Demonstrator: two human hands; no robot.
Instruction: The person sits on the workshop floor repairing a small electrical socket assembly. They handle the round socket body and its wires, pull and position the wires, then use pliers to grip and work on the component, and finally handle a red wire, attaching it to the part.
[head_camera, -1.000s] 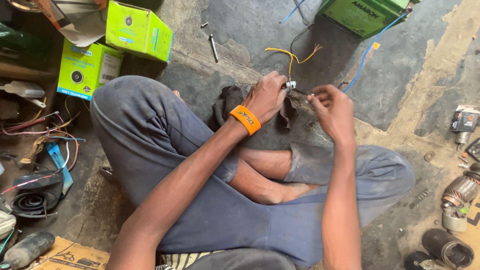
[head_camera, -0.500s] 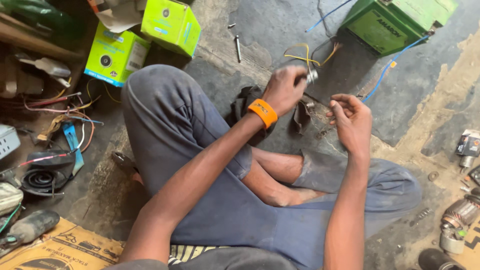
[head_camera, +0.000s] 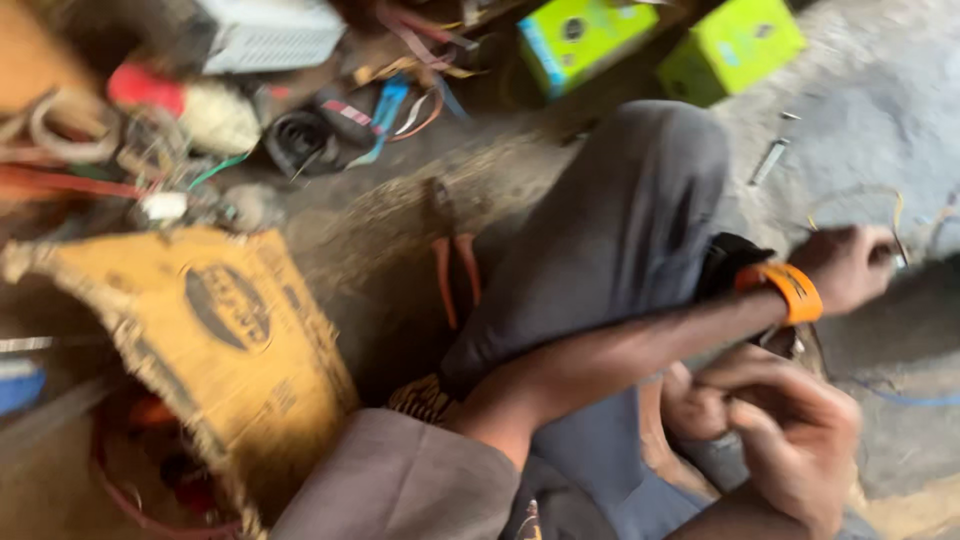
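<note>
Item: seated person on the concrete floor (head_camera: 880, 90), working on thin wiring; frame is blurring heavily.
Left hand (head_camera: 850, 268), wearing an orange wristband (head_camera: 790, 290), is closing round a bundle of yellow wires (head_camera: 880, 215) at the far right; the wires are looking thin, looped and limp, trailing over the floor.
Right hand (head_camera: 790, 430) is curling loosely near the lap; whether it is gripping anything cannot be told.
Step, as judged: holding the wire ends steady for joining or stripping; the next move is calling for fine fingertip control.
Surroundings: green boxes (head_camera: 660, 40) far; torn cardboard (head_camera: 220, 330) lying left; orange-handled pliers (head_camera: 455, 275) resting beside the knee.
</note>
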